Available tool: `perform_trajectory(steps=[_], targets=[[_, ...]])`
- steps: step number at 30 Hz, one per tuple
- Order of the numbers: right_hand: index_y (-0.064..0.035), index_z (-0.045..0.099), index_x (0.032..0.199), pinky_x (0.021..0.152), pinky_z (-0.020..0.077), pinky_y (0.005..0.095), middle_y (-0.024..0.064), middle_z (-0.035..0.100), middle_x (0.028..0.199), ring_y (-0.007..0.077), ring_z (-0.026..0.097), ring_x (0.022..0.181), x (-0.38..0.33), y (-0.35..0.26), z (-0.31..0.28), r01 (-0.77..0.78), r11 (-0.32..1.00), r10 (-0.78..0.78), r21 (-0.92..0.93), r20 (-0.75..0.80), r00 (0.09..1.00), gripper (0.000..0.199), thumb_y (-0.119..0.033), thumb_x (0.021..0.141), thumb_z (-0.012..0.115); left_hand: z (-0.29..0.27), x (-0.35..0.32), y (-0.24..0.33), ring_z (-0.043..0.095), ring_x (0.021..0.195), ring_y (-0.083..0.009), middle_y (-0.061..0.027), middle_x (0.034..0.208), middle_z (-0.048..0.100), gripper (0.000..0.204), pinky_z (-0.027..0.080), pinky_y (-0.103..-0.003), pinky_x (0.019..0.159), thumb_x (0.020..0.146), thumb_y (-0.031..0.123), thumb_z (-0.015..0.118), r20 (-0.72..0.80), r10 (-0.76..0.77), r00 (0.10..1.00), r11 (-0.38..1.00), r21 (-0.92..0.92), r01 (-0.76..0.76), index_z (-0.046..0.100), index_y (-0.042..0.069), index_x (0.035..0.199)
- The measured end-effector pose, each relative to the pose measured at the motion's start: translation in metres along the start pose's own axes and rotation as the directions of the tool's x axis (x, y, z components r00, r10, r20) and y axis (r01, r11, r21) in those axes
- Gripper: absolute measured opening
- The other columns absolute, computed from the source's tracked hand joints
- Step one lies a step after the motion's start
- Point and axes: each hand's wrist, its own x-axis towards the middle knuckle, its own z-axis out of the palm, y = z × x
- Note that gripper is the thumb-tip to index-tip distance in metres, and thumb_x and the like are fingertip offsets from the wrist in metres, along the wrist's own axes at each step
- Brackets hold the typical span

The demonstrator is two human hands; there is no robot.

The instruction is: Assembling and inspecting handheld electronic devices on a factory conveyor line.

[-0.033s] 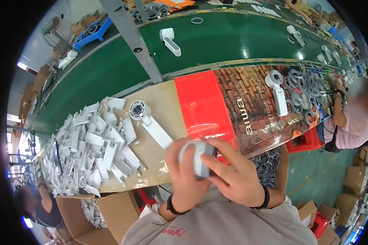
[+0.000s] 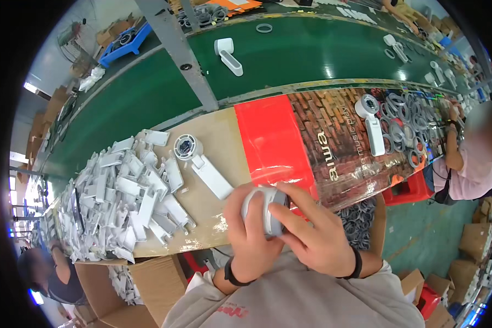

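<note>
Between my two hands, just past the table's near edge, is the round white head of a handheld fan (image 2: 263, 213). My left hand (image 2: 247, 229) wraps its fingers around the white body. On the other side, my right hand (image 2: 316, 236) grips a grey ring (image 2: 279, 208) against the fan head. The fan's handle, if it has one, is hidden. Nearest on the left lies a white handheld fan (image 2: 202, 167), its round head showing dark inner parts. Beyond it is a heap of white plastic handle shells (image 2: 131, 188).
Another white fan (image 2: 372, 128) lies right beside a pile of grey rings (image 2: 402, 120). A red sheet (image 2: 273, 142) covers the table's middle. Behind runs a green conveyor belt (image 2: 317, 57) carrying fans, with a metal post (image 2: 183, 63) in front. Co-workers sit left and right.
</note>
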Motion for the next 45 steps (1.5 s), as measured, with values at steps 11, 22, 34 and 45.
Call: perform_trajectory(steps=[11, 22, 34, 45], targets=[[0.0000, 0.050, 0.121, 0.083, 0.0469, 0.0335, 0.0169, 0.051, 0.119, 0.0266, 0.057, 0.097, 0.029, 0.057, 0.001, -0.181, 0.867, 0.091, 0.464, 0.208, 0.974, 0.044, -0.013, 0.080, 0.058, 0.000, 0.027, -0.009, 0.044, 0.110, -0.0375, -0.0170, 0.111, 0.053, 0.062, 0.037, -0.047, 0.087, 0.052, 0.011, 0.075, 0.215, 0.329, 0.920, 0.944, -0.040, -0.328, 0.052, -0.001, 0.109], [-0.0056, 0.033, 0.127, 0.059, 0.0509, 0.0305, 0.0095, 0.058, 0.084, 0.0182, 0.062, 0.066, -0.020, 0.023, 0.027, -0.767, -0.083, 0.254, 0.636, 0.758, 0.601, 0.037, -0.025, 0.097, 0.043, -0.003, 0.025, -0.062, 0.058, 0.085, -0.0318, -0.0144, 0.093, 0.057, 0.056, 0.046, -0.038, 0.072, 0.080, 0.046, 0.062, 0.111, -0.196, 0.974, 0.888, -0.400, 0.224, 0.054, -0.001, 0.108], [-0.0006, 0.046, 0.116, 0.057, 0.0494, 0.0301, 0.0089, 0.060, 0.082, 0.0165, 0.061, 0.071, 0.097, 0.127, 0.006, -0.642, 0.685, 0.588, 0.346, 0.259, 0.767, 0.034, -0.020, 0.089, 0.056, -0.045, 0.013, -0.072, 0.045, 0.117, -0.0431, -0.0250, 0.125, 0.049, 0.058, 0.037, -0.049, 0.096, 0.091, 0.048, 0.043, -0.024, -0.007, 1.000, 0.991, -0.130, 0.004, 0.049, -0.001, 0.122], [0.0007, 0.048, 0.115, 0.089, 0.0447, 0.0459, 0.0215, 0.057, 0.110, 0.0382, 0.052, 0.107, 0.286, 0.257, 0.115, -0.231, 0.847, 0.268, -0.478, 0.009, 0.963, 0.063, -0.042, 0.073, 0.068, -0.060, -0.045, -0.080, 0.054, 0.105, -0.0390, -0.0208, 0.118, 0.054, 0.039, 0.043, -0.041, 0.090, 0.068, 0.002, 0.062, 0.214, -0.286, 0.934, 0.943, -0.107, 0.314, 0.052, -0.002, 0.105]])
